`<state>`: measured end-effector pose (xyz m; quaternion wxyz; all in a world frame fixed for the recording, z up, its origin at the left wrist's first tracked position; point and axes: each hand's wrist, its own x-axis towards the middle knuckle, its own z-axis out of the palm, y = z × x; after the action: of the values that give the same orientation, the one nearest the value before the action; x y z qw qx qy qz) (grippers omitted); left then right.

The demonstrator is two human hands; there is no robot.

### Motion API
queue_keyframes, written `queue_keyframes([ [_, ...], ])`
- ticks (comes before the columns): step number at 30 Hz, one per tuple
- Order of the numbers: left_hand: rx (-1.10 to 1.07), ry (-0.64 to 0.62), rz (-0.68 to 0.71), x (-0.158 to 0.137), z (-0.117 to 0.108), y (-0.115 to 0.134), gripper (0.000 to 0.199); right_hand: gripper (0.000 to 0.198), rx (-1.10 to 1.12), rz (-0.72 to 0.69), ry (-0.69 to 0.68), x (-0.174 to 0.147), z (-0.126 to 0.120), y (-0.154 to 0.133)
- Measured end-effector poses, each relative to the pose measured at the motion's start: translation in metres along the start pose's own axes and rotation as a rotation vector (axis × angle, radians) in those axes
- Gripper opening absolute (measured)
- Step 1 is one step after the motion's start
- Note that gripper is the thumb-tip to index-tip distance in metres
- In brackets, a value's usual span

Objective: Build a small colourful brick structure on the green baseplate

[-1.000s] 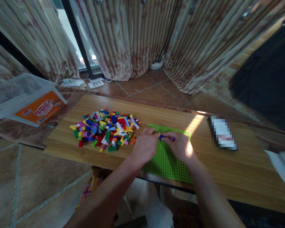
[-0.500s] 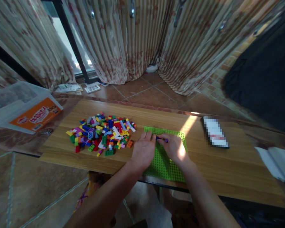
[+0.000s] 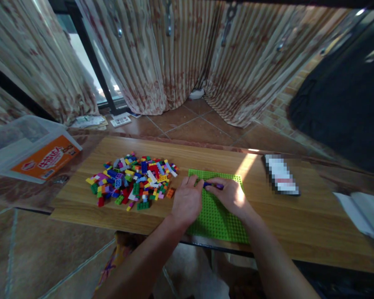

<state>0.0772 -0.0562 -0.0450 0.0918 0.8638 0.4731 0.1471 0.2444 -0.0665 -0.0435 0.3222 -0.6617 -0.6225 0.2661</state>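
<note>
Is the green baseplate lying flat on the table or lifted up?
Flat: the green baseplate lies on the wooden table, both hands resting over it.

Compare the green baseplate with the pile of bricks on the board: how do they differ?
The green baseplate is one flat single-colour sheet; the brick pile is many loose pieces in mixed colours. The baseplate lies under the left hand and right hand; the pile lies untouched to their left. Both rest on the wooden board.

We have one view, worn on the head, looking forward and down. It sits close above the bench (image 3: 299, 224); curtains (image 3: 174, 54) fill the far background.
</note>
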Motion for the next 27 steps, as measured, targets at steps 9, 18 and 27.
queue_keyframes([
  [9, -0.1, 0.041, -0.037, 0.003, -0.003, 0.002, 0.03, 0.037, 0.032, 0.052, 0.06, -0.009, -0.013, 0.008],
  [18, -0.144, 0.062, -0.014, 0.009, -0.001, 0.005, 0.028, 0.034, 0.045, 0.022, 0.049, -0.013, -0.014, 0.004],
  [27, -0.138, 0.02, 0.004, 0.019, 0.002, 0.006, 0.015, 0.031, -0.014, -0.016, 0.031, -0.016, -0.014, 0.001],
])
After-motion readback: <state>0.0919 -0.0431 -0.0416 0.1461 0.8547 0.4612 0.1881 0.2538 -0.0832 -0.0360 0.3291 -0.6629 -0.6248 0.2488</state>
